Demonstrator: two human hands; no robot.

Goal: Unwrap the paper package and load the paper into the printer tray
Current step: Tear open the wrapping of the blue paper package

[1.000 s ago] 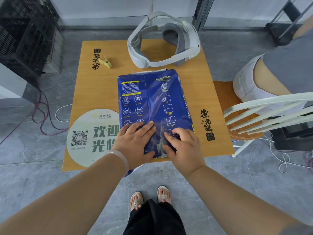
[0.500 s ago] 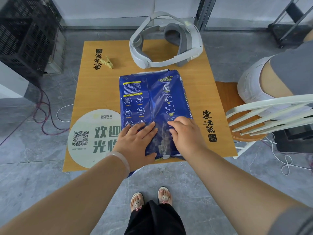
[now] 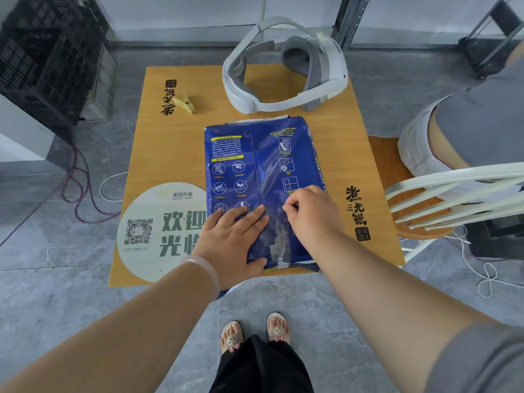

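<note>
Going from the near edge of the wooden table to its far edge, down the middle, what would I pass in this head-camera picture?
Left hand lying flat on the wrapper → right hand pinching the wrapper → blue copy paper package → white headset at the far edge.

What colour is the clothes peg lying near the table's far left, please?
The small plastic clothes peg is pale yellow, seen in the head view.

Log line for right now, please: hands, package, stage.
stage: unwrapping, wrapper closed | left hand: flat on blue paper package | right hand: pinching wrapper seam | package: on table
</note>
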